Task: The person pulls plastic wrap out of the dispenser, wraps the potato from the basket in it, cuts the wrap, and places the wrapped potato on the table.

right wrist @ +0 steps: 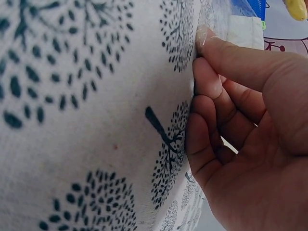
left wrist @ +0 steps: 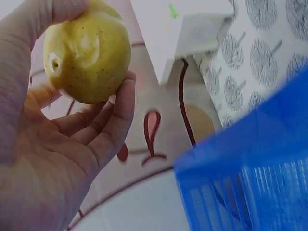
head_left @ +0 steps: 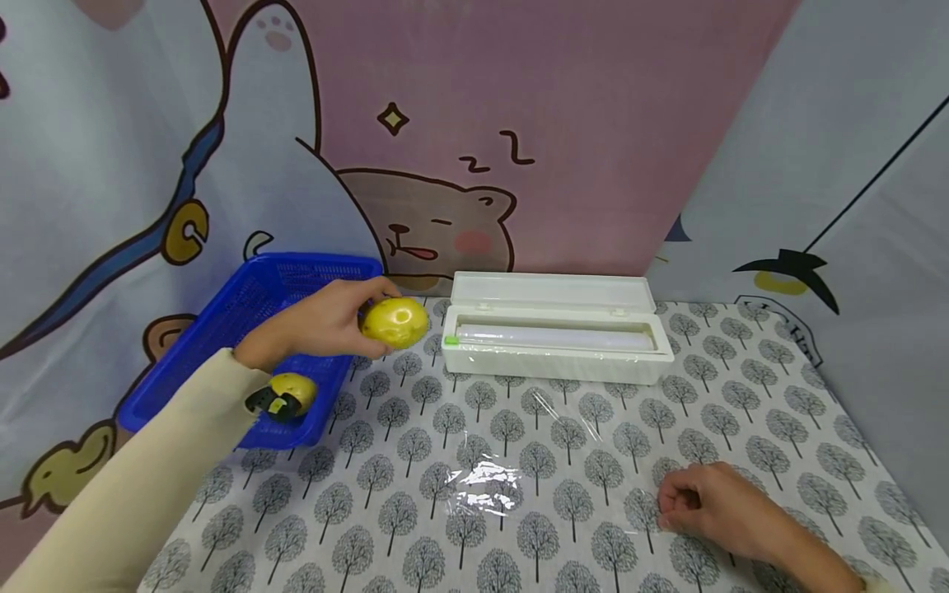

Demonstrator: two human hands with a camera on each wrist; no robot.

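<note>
My left hand (head_left: 334, 317) holds a yellow, speckled fruit (head_left: 396, 322) between thumb and fingers, above the table beside the blue basket (head_left: 326, 432). The left wrist view shows the fruit (left wrist: 89, 53) close up, glossy, with a small dark pit at one end. Clear plastic wrap (head_left: 489, 486) runs from the white wrap box (head_left: 556, 368) over the cloth toward me. At its near right edge my right hand (head_left: 715, 511) rests on the cloth, fingers curled; in the right wrist view its thumb and forefinger pinch the wrap (right wrist: 202, 36).
Another yellow fruit (head_left: 294, 385) lies in the basket, partly hidden by the black wrist camera (head_left: 276, 403). The box's lid (head_left: 552, 290) stands raised, with a white roll (head_left: 552, 336) inside. Behind the table hangs a printed curtain (head_left: 578, 148).
</note>
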